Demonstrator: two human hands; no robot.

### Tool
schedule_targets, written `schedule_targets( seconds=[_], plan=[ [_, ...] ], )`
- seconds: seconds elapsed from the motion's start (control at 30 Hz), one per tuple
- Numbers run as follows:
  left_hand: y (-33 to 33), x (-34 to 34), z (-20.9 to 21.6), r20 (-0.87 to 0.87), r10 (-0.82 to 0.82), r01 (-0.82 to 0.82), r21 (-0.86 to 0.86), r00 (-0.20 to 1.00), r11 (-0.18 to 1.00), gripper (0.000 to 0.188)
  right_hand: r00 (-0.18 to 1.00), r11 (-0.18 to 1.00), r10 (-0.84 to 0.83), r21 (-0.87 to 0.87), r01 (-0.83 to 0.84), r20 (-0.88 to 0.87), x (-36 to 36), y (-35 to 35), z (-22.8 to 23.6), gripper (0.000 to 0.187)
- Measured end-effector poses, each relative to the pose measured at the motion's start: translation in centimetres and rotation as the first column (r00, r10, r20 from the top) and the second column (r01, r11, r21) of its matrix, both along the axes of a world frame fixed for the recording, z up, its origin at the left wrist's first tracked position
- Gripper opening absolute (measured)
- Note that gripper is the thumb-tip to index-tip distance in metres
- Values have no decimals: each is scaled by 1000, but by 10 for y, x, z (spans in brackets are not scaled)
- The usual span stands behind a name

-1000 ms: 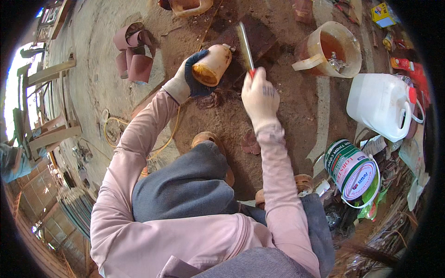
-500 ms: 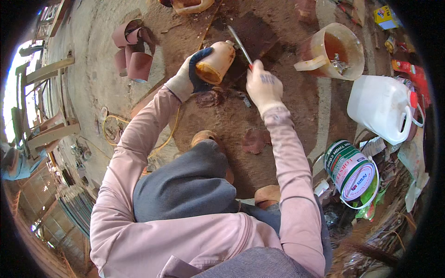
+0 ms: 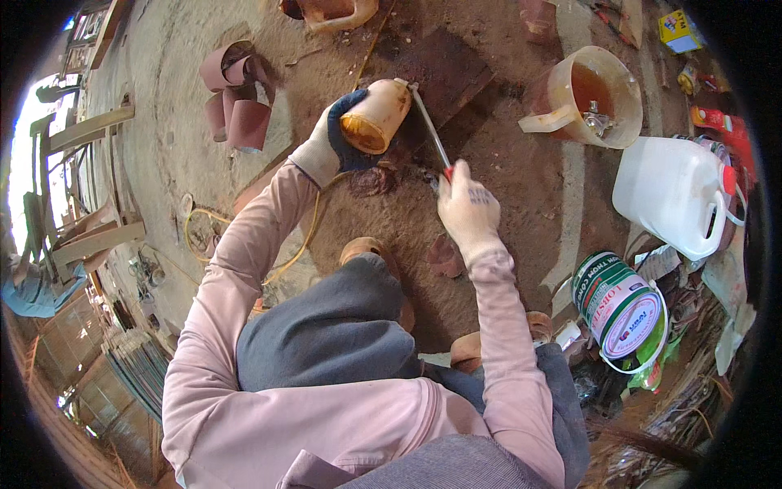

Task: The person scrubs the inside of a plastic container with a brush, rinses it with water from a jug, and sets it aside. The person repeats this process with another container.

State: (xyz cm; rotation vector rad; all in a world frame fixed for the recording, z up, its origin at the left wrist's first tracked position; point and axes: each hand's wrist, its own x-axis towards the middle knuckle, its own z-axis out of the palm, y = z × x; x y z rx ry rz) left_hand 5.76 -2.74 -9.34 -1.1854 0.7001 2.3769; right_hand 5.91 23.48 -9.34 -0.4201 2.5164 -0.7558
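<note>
My left hand (image 3: 332, 140), in a white and dark blue work glove, is closed round a stained, cream-coloured plastic bottle (image 3: 383, 110). The bottle is tilted, with its amber-brown base toward me and its narrow end pointing away. A screwdriver (image 3: 432, 130) with a long metal shaft and a red handle is gripped in my gloved right hand (image 3: 470, 205). Its tip lies at the bottle's narrow far end; whether it touches there I cannot tell. My right fingers hide most of the handle.
A translucent jug (image 3: 611, 98) with brown liquid stands at right, near a white jerrycan (image 3: 664, 191) and a paint bucket (image 3: 615, 306). Sanding-belt-like brown rolls (image 3: 248, 118) lie at left. A yellow hose (image 3: 305, 236) curves over the dirt floor. An orange-stained container (image 3: 338, 15) sits at the far edge.
My right hand has moved slightly nearer to me, and the screwdriver's tip has dropped from beyond the bottle to its narrow end. The bottle has shifted a little left and nearer in my left hand.
</note>
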Motion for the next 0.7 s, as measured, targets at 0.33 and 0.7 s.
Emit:
schedule_targets(
  seconds=[0.33,0.7],
  plan=[
    [3,-3,-3,-125,66,-45,162,990,986,50,999,999,-27,21,28,-36,0,-27,-7,20],
    [5,-3,-6,-179,41,-25,90,983,996,51,995,999,-44,-37,40,-88,-20,-48,-10,16]
  ],
)
